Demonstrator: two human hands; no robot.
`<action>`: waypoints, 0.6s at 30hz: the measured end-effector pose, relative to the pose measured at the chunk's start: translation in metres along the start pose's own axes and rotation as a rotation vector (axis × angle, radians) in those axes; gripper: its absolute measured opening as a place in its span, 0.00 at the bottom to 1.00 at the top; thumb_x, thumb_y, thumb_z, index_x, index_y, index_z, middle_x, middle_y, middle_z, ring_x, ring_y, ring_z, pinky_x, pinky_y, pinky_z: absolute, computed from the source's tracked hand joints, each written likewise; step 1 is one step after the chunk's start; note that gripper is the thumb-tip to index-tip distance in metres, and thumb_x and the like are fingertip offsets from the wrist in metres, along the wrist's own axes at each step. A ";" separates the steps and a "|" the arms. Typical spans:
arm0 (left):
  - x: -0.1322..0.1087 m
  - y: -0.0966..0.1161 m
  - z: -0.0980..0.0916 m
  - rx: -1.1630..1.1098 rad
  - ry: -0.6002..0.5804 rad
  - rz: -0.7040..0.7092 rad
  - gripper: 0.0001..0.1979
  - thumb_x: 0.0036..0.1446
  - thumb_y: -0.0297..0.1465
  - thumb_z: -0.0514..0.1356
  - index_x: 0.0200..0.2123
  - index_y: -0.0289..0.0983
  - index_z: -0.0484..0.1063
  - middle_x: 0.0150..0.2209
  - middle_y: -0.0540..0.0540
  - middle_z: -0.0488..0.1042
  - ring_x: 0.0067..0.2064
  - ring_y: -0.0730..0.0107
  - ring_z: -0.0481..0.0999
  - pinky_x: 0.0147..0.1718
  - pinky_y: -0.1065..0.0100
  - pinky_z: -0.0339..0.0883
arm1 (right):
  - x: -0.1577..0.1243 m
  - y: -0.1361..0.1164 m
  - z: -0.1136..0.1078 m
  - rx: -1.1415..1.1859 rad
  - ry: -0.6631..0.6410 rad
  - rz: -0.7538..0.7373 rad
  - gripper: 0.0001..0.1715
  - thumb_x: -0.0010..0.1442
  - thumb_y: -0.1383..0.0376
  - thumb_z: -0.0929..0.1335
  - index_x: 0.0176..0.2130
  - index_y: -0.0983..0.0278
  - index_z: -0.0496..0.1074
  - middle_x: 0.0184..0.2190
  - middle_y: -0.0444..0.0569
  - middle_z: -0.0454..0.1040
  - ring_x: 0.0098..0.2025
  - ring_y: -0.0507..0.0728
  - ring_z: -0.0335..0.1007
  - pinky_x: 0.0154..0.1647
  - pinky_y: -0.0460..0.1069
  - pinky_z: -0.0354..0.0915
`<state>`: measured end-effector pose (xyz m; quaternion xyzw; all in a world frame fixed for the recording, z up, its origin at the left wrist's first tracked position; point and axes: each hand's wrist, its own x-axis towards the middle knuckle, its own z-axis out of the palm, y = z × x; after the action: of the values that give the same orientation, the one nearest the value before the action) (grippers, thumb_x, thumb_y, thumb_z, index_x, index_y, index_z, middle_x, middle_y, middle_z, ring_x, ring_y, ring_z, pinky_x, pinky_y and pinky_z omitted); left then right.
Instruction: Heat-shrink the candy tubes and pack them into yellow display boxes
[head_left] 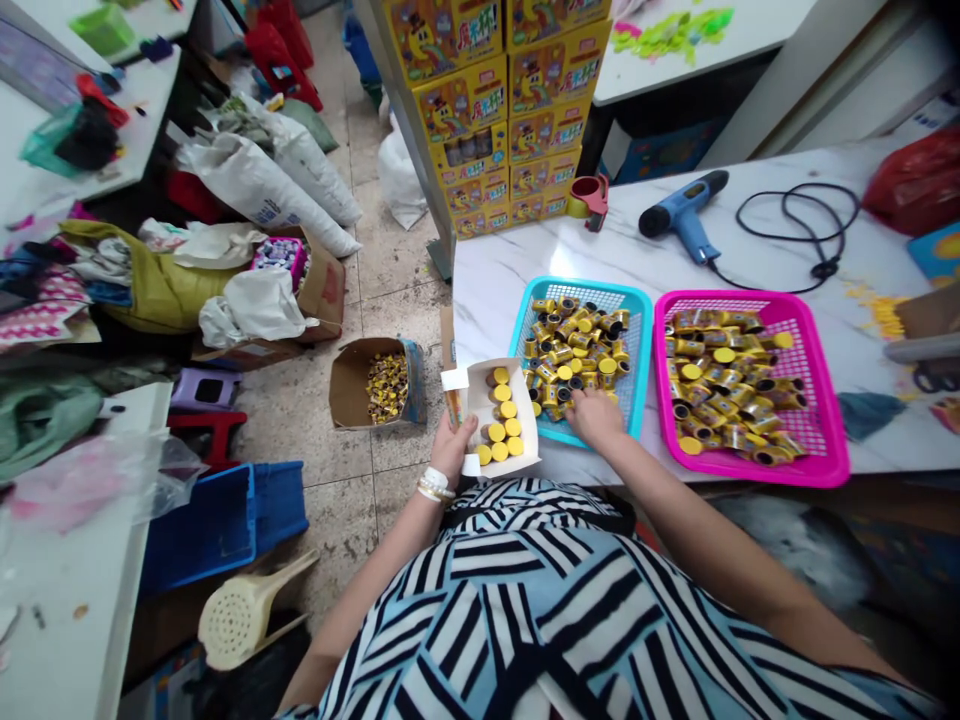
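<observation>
My left hand [448, 448] is wrapped round the near left side of a small open cardboard box [531, 440], tilted at the table's front edge. Inside the box stand several small cylinders with yellow caps [507, 410]. My right hand [595, 415] reaches down into a turquoise plastic basket [646, 345], its fingers among the loose yellow cylinders [574, 345]. Those fingertips are partly hidden, so I cannot tell whether a cylinder is between them. To the right stands a pink basket [836, 430] with more yellow cylinders lying in it.
Stacked printed yellow boxes [510, 120] rise at the table's back left, beside a red tape dispenser [592, 200]. A blue heat gun [682, 215] lies behind the baskets, its black cable [795, 190] coiled rightward. On the floor at left is a cardboard carton [349, 385] of small yellow pieces.
</observation>
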<state>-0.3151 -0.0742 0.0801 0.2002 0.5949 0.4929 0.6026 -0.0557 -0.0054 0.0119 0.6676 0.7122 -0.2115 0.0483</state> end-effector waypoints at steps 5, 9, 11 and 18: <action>-0.003 0.000 0.001 0.006 0.012 0.029 0.36 0.43 0.48 0.71 0.52 0.37 0.65 0.53 0.38 0.75 0.54 0.50 0.75 0.56 0.53 0.67 | -0.002 0.006 0.003 0.019 -0.006 -0.020 0.14 0.56 0.63 0.69 0.43 0.66 0.72 0.44 0.59 0.75 0.47 0.63 0.69 0.45 0.53 0.63; -0.003 -0.003 -0.002 0.011 0.016 0.007 0.37 0.44 0.49 0.70 0.53 0.38 0.65 0.53 0.39 0.75 0.53 0.51 0.75 0.55 0.54 0.67 | -0.014 0.008 -0.020 0.136 0.079 -0.073 0.16 0.60 0.59 0.67 0.45 0.65 0.71 0.41 0.54 0.75 0.41 0.58 0.71 0.42 0.51 0.66; -0.002 -0.005 -0.002 0.038 0.009 0.025 0.36 0.46 0.50 0.69 0.53 0.38 0.65 0.53 0.39 0.75 0.53 0.51 0.75 0.55 0.54 0.67 | -0.023 -0.005 -0.036 0.293 0.261 -0.187 0.16 0.63 0.58 0.65 0.48 0.64 0.70 0.43 0.54 0.74 0.43 0.58 0.71 0.46 0.52 0.67; 0.002 -0.010 0.000 0.201 -0.018 0.138 0.35 0.49 0.53 0.65 0.54 0.38 0.67 0.55 0.40 0.72 0.58 0.54 0.71 0.58 0.58 0.61 | -0.041 -0.089 -0.056 0.555 0.346 -0.769 0.17 0.63 0.67 0.65 0.51 0.63 0.71 0.47 0.56 0.74 0.52 0.60 0.68 0.54 0.56 0.66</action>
<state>-0.3116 -0.0770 0.0711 0.3044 0.6207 0.4691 0.5496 -0.1260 -0.0253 0.0981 0.3701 0.8211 -0.2816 -0.3308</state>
